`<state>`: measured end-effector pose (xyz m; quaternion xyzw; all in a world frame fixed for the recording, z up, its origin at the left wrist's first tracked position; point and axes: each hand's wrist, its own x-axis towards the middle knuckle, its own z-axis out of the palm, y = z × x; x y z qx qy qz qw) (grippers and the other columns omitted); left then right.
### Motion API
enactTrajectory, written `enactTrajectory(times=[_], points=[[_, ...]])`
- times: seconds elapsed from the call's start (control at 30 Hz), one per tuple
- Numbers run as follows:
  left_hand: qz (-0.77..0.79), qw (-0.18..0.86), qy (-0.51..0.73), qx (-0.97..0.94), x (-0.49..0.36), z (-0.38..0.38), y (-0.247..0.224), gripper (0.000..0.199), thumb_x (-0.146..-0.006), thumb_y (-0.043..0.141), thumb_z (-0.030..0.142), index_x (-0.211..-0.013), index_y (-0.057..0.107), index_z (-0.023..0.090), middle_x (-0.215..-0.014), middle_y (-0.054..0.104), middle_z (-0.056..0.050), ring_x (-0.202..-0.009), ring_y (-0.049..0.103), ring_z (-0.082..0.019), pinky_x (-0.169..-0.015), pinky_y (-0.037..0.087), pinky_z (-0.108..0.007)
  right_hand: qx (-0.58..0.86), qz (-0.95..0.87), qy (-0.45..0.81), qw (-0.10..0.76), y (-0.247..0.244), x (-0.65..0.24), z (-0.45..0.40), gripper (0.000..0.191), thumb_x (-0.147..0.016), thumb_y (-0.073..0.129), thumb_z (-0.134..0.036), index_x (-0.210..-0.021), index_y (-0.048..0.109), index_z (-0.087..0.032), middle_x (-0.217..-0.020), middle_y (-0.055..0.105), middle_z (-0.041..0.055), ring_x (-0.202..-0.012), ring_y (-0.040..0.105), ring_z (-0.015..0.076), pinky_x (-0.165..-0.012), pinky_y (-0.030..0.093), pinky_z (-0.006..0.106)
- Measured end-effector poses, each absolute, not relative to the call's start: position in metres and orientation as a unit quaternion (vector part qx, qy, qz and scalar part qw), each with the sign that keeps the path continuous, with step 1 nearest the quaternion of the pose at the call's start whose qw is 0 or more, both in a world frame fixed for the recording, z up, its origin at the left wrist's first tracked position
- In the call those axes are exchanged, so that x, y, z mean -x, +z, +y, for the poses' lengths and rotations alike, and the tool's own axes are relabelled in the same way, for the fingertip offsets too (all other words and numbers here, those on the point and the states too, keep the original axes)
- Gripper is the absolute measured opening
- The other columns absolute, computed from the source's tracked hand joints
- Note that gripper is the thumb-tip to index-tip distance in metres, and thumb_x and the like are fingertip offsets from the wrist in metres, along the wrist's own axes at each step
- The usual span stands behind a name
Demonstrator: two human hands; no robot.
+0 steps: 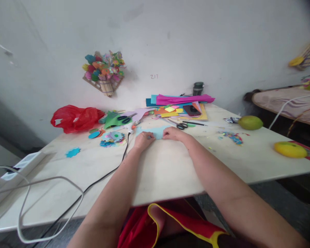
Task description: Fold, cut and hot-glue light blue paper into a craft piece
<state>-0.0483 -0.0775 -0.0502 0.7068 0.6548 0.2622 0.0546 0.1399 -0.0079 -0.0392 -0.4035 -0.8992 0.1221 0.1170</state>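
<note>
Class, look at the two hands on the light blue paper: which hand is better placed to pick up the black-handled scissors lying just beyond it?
Probably the right hand: the black-handled scissors lie just beyond it, while the left hand sits further away on the light blue paper.

Both bare forearms reach from the bottom of the frame toward its centre. The left hand [144, 139] and right hand [172, 133] lie close together, palms down, fingers curled in a pinching grip.
</note>
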Motion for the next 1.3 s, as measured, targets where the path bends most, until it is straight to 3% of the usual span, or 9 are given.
enactTrajectory(times=[0.27, 0.57, 0.8, 1.3], points=[[0.646, 0.022, 0.238, -0.725, 0.043, -0.076, -0.053, 0.015, -0.072, 0.058, 0.036, -0.081, 0.067, 0.026, -0.104, 0.065, 0.000, -0.094, 0.058, -0.017, -0.080, 0.044, -0.025, 0.402, -0.900, 0.126, 0.112, -0.038, -0.141, -0.009, 0.016, -0.072, 0.058, -0.031, -0.080, 0.067, -0.021, -0.079, 0.066, -0.0005, -0.071, 0.055, 0.0120, -0.058, 0.034, 0.019], [0.646, 0.060, 0.244, -0.720, 0.037, -0.072, -0.051, 0.013, -0.074, 0.057, 0.033, -0.072, 0.064, 0.022, -0.122, 0.055, 0.000, -0.101, 0.055, -0.020, -0.085, 0.043, -0.029, 0.403, -0.906, 0.099, 0.079, -0.037, -0.141, -0.007, 0.016, -0.073, 0.059, -0.033, -0.080, 0.067, -0.021, -0.087, 0.066, 0.0015, -0.077, 0.057, 0.0130, -0.061, 0.036, 0.019], [0.644, 0.052, 0.242, -0.724, 0.038, -0.068, -0.055, 0.013, -0.074, 0.056, 0.030, -0.070, 0.063, 0.020, -0.124, 0.054, -0.004, -0.104, 0.054, -0.020, -0.087, 0.041, -0.029, 0.404, -0.906, 0.098, 0.073, -0.037, -0.145, -0.003, 0.015, -0.073, 0.061, -0.031, -0.081, 0.067, -0.020, -0.087, 0.066, 0.0016, -0.077, 0.057, 0.0135, -0.062, 0.036, 0.019], [0.649, 0.050, 0.222, -0.726, 0.039, -0.063, -0.059, 0.011, -0.073, 0.056, 0.027, -0.069, 0.059, 0.018, -0.128, 0.049, -0.009, -0.111, 0.049, -0.022, -0.094, 0.036, -0.033, 0.450, -0.881, 0.106, 0.098, -0.044, -0.126, -0.010, 0.025, -0.075, 0.057, -0.043, -0.074, 0.063, -0.019, -0.092, 0.064, 0.0030, -0.078, 0.056, 0.0138, -0.058, 0.035, 0.020]])
